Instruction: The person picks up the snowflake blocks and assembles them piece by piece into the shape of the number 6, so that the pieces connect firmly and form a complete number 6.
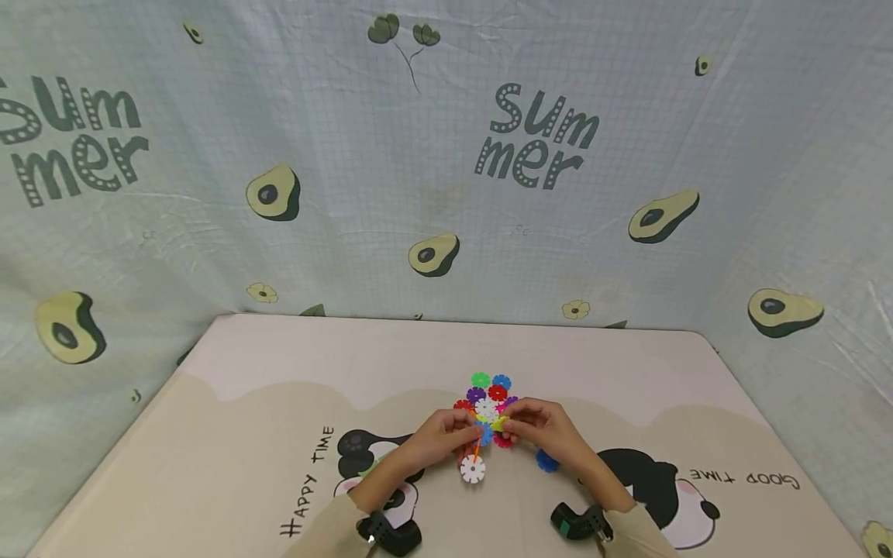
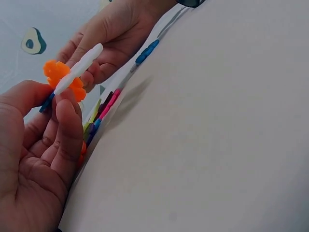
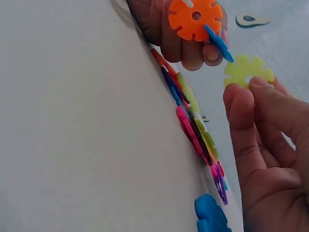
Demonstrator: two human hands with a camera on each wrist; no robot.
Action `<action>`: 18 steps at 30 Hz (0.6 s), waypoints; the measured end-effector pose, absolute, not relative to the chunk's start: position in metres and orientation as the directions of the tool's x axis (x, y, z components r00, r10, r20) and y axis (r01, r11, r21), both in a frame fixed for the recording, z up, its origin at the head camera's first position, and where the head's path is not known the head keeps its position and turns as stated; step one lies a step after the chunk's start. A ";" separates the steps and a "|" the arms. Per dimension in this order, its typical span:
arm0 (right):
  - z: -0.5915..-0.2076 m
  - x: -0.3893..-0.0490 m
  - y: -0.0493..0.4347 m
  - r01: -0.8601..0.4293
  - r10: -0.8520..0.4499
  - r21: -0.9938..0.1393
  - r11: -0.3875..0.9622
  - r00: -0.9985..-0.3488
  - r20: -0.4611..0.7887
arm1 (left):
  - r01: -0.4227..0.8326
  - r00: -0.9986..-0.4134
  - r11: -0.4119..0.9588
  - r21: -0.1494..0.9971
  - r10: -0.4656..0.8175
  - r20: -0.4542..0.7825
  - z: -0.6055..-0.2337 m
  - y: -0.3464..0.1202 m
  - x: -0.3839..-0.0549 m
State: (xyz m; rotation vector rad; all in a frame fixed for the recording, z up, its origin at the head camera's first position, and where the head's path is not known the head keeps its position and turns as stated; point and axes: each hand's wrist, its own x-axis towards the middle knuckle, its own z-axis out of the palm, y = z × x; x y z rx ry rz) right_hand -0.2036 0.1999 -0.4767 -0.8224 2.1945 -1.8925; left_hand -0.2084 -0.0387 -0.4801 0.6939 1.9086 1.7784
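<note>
Between thumb and fingers my left hand [image 1: 438, 435] pinches a small chain of notched plastic snowflake discs, raised off the table. An orange disc [image 3: 183, 24] joins a white disc [image 2: 79, 67] on one side and a blue disc [image 3: 219, 44] on the other, set crosswise through their slots. My right hand [image 1: 547, 430] pinches a yellow notched disc [image 3: 241, 70] by its edge. In the right wrist view the yellow disc's rim stands close by the blue disc's end. Fingers partly cover the blue disc in the left wrist view.
Behind the hands a pile of colored discs [image 1: 484, 407] lies flat on the patterned table [image 1: 230, 465]. One loose blue disc [image 1: 547, 461] lies beneath my right wrist. A printed curtain [image 1: 558, 256] hangs beyond the table's far edge.
</note>
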 end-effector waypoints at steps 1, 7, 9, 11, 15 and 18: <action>-0.477 -0.204 0.200 -0.314 -0.484 -0.947 0.064 -0.840 0.246 | 0.070 -0.776 0.054 0.996 0.630 0.020 -0.480 -0.039 -0.208; -0.478 -0.202 0.200 -0.340 -0.491 -0.937 0.082 -0.832 0.259 | 0.106 -0.753 0.081 0.991 0.657 0.027 -0.480 -0.039 -0.207; -0.478 -0.202 0.200 -0.357 -0.483 -0.930 0.083 -0.831 0.276 | 0.121 -0.747 0.082 0.989 0.664 0.037 -0.479 -0.039 -0.207; -0.478 -0.201 0.200 -0.369 -0.481 -0.926 0.075 -0.827 0.291 | 0.138 -0.741 0.078 0.987 0.669 0.051 -0.479 -0.039 -0.207; -0.478 -0.202 0.200 -0.386 -0.491 -0.921 0.056 -0.814 0.311 | 0.159 -0.727 0.080 0.984 0.684 0.062 -0.478 -0.040 -0.209; -0.479 -0.203 0.200 -0.399 -0.508 -0.915 0.053 -0.800 0.319 | 0.163 -0.716 0.089 0.983 0.696 0.056 -0.479 -0.042 -0.209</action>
